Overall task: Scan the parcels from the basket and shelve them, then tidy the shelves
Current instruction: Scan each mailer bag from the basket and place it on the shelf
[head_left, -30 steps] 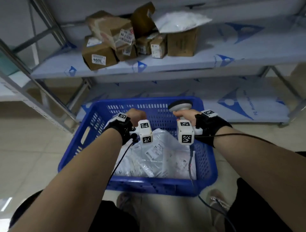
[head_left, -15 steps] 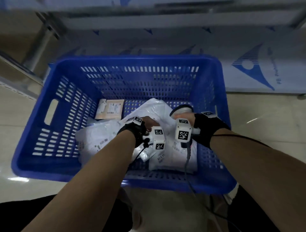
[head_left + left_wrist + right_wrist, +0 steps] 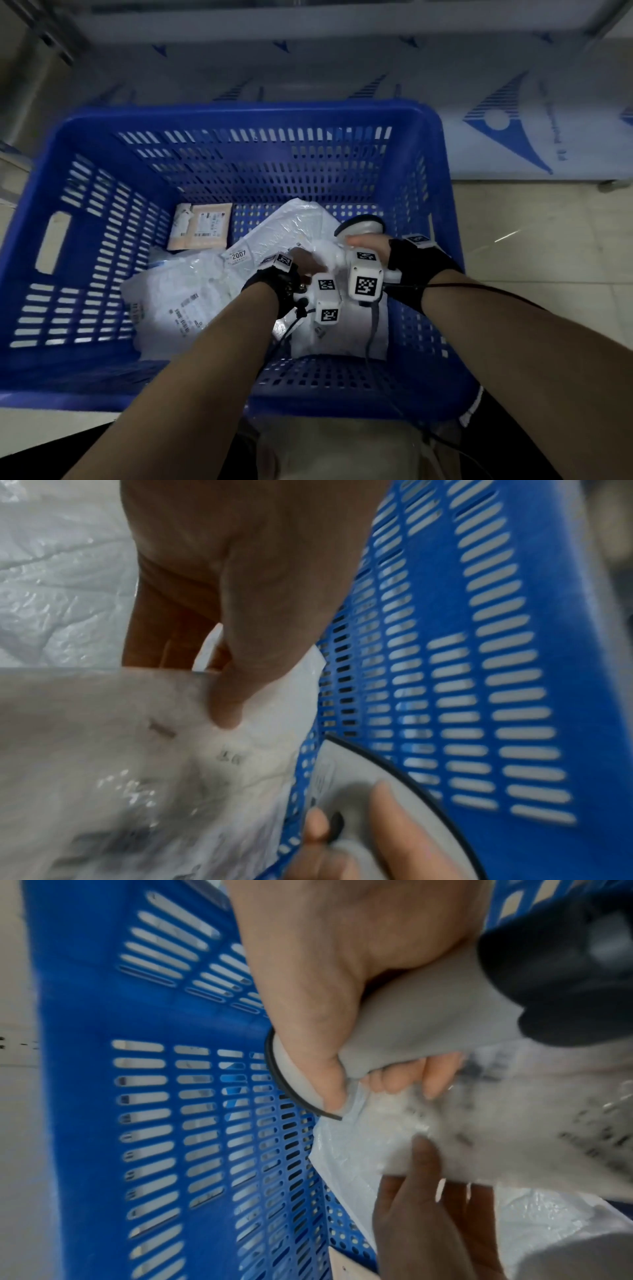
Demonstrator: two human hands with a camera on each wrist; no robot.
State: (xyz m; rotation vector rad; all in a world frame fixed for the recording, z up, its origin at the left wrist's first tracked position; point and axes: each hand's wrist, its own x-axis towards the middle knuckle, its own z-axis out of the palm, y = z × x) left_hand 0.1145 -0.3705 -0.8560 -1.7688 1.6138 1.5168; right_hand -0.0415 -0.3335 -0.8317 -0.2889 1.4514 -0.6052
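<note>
A blue slatted basket [image 3: 239, 116] holds several white poly parcels [image 3: 191, 291] and a brown padded envelope [image 3: 200, 226]. My left hand [image 3: 306, 262] reaches into the basket's right half and pinches the edge of a white poly parcel [image 3: 103, 750] between thumb [image 3: 226, 710] and fingers. My right hand [image 3: 368, 245] grips the grey handle of a barcode scanner [image 3: 428, 1020] just beside it, the scanner's head [image 3: 359, 224] close over the same parcel [image 3: 496, 1137]. A label reading 2007 [image 3: 238, 255] shows on a parcel left of my hands.
The basket stands on a tiled floor [image 3: 548, 274] in front of the lowest shelf board [image 3: 342, 68], white with blue triangle prints. The scanner's black cable [image 3: 371, 329] trails back over the basket's near wall. The basket's right wall [image 3: 479, 669] is close to both hands.
My view has tipped down from the shelves to the basket. Both hands have dropped into it, and my left hand has taken hold of a white parcel beside the scanner.
</note>
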